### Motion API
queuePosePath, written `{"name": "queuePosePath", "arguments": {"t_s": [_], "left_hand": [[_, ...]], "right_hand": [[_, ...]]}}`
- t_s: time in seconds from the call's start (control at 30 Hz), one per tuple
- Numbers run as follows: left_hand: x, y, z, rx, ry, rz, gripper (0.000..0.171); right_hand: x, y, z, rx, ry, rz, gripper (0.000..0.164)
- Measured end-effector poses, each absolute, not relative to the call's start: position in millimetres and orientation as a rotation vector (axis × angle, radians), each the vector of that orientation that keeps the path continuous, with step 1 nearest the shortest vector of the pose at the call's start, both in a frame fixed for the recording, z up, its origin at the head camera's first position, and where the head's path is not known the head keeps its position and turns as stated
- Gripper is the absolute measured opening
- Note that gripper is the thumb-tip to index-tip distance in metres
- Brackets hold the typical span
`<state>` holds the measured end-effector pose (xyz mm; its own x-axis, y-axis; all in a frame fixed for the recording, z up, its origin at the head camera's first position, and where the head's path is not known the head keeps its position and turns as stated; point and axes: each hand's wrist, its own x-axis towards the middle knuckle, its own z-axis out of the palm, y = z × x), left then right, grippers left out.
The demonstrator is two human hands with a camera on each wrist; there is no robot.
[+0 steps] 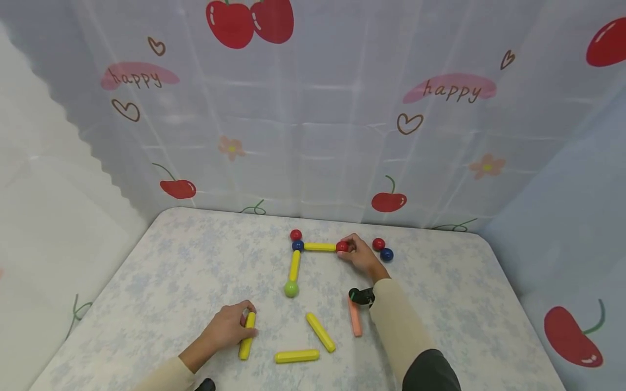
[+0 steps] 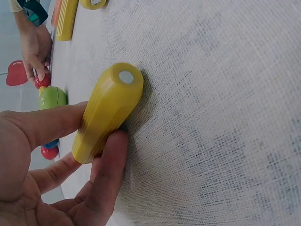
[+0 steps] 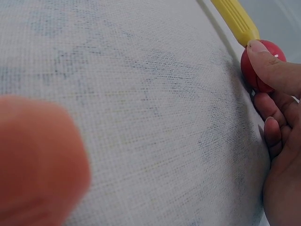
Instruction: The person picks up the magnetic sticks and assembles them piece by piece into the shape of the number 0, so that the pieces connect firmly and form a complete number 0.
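My left hand (image 1: 226,327) pinches a yellow magnetic rod (image 1: 247,335) between thumb and fingers near the table's front; a pale round magnet shows in its end in the left wrist view. Farther back, my right hand (image 1: 363,255) grips a red ball (image 1: 342,247) between thumb and fingers. That ball touches the right end of a yellow rod (image 1: 320,247). The rod's left end meets a blue ball (image 1: 298,246), with another red ball (image 1: 295,234) touching behind it. From the blue ball a second yellow rod (image 1: 295,265) runs forward to a green ball (image 1: 290,289).
Two loose yellow rods, one slanted (image 1: 320,332) and one crosswise (image 1: 296,356), lie in front. An orange rod (image 1: 355,317) lies by the right sleeve, partly covered by the wrist camera. A red ball (image 1: 379,244) and a blue ball (image 1: 386,255) sit at the back right.
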<state>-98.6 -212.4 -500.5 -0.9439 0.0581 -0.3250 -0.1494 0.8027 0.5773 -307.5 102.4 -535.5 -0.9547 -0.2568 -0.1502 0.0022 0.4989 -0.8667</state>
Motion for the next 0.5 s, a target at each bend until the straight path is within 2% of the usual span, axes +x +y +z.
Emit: {"name": "queuePosePath", "arguments": {"t_s": [0.2, 0.5], "left_hand": [[-101.8, -212.6, -498.6, -0.067, 2.605, 0.961, 0.031], [-115.7, -194.3, -495.7, -0.137, 2.454, 1.163, 0.037]], "right_hand": [[-307.8, 103.6, -537.8, -0.219, 2.492, -1.436, 0.032], [-310.7, 101.7, -538.6, -0.188, 2.476, -1.447, 0.033]]}}
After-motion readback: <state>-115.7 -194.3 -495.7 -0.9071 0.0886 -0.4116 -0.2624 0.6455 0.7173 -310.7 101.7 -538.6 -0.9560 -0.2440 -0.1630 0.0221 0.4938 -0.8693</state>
